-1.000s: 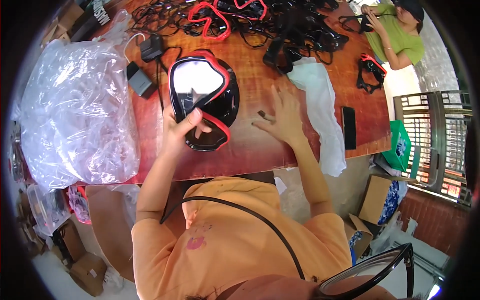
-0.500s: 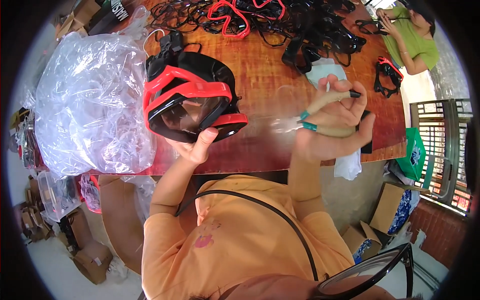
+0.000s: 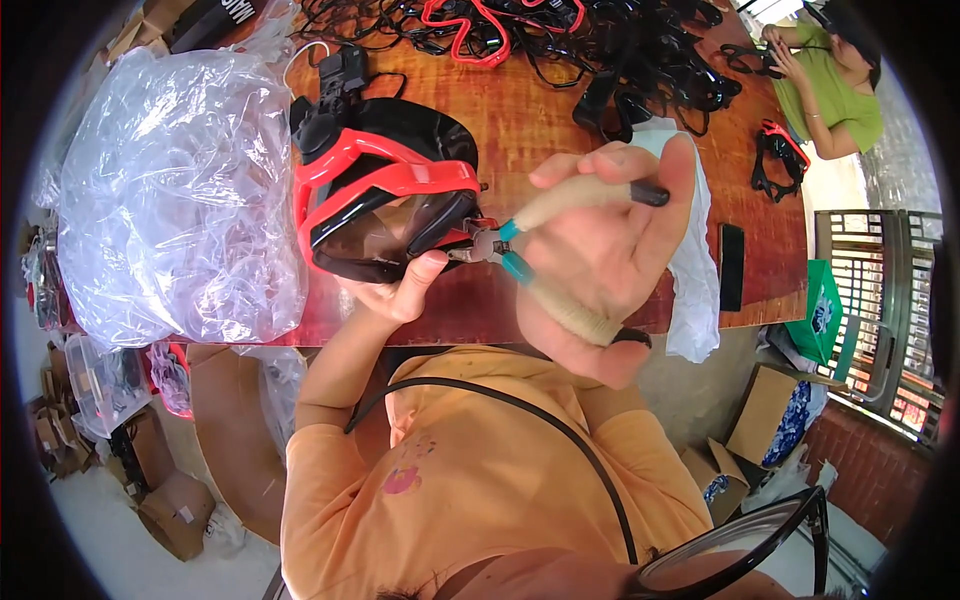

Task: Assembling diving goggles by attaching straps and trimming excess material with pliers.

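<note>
While the left hand (image 3: pixel 400 298) clamps a red-and-black mask (image 3: pixel 400 180) left of center, its thumb on the lower edge and fingers hidden beneath, the right hand (image 3: pixel 605 250) curls around pliers (image 3: pixel 488 246), handles spread and tips at the mask's right side. White lettering (image 3: pixel 240 11), cut short, marks a black box (image 3: pixel 203 27) at upper left; a pink print (image 3: pixel 403 480) decorates the orange shirt (image 3: pixel 480 490) at lower center.

The left forearm (image 3: pixel 345 368) angles up and inward, the left hand (image 3: pixel 388 298) gripping from below with the thumb (image 3: pixel 422 273) extended up and to the right. The right hand (image 3: pixel 605 248) is raised, palm (image 3: pixel 585 255) in view, fingers (image 3: pixel 618 158) bent and parted in a wide grip; the right forearm (image 3: pixel 612 402) is largely hidden behind it.
</note>
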A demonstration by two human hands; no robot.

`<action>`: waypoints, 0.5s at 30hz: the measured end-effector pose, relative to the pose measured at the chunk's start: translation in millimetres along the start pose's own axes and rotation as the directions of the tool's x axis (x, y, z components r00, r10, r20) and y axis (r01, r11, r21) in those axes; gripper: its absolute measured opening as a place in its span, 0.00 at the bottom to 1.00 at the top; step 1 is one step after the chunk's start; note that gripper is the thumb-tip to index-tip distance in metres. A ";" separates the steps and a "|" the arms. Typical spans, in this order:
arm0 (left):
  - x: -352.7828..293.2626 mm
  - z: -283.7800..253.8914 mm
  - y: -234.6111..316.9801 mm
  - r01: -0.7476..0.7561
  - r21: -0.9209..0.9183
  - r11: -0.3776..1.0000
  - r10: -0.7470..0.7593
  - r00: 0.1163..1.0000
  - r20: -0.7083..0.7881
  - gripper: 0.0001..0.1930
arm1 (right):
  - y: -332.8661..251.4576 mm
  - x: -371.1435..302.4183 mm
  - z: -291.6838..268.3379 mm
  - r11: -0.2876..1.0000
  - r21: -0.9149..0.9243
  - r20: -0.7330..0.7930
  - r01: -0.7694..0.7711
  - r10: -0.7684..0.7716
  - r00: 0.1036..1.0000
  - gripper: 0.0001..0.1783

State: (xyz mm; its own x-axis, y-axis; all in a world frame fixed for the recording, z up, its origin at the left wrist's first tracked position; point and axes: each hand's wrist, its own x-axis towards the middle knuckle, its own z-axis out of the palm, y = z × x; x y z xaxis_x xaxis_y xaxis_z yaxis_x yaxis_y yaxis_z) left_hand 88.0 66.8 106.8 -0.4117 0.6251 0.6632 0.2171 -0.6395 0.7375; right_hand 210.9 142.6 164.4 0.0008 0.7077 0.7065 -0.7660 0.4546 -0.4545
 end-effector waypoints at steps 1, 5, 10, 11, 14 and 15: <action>0.4 -1.0 0.8 0.008 0.022 1.000 -0.009 0.998 0.055 0.27 | 0.4 1.6 -1.8 0.999 -0.037 0.008 -0.012 0.013 1.000 0.67; -1.0 -2.6 -5.3 -0.017 0.009 1.000 0.016 0.995 0.099 0.25 | -9.7 10.8 -7.3 0.966 -0.232 0.034 -0.115 0.126 0.991 0.72; -4.2 0.1 -11.0 -0.021 0.090 0.996 0.019 1.000 0.015 0.24 | 4.9 12.0 -17.1 0.998 0.059 0.161 -0.014 0.005 0.987 0.75; -4.5 0.9 -11.0 -0.019 0.091 0.996 0.018 1.000 0.014 0.24 | 5.5 11.7 -17.1 0.999 0.027 0.162 0.023 -0.027 0.986 0.76; 0.1 3.8 -8.8 -0.002 0.035 0.999 0.001 0.999 0.032 0.23 | 13.8 8.5 -17.7 0.999 -0.040 0.180 -0.006 0.013 0.984 0.77; 1.5 4.8 -5.4 0.028 0.016 0.999 -0.029 0.998 0.059 0.21 | 14.3 9.6 -15.4 0.995 -0.078 0.200 -0.054 0.069 0.977 0.77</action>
State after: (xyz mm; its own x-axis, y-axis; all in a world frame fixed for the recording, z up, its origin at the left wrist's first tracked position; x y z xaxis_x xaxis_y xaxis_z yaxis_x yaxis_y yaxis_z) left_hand 90.4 73.3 104.5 -0.3649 0.6686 0.6479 0.2198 -0.6144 0.7578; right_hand 209.8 164.3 156.3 -0.1802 0.6151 0.7676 -0.7123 0.4566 -0.5331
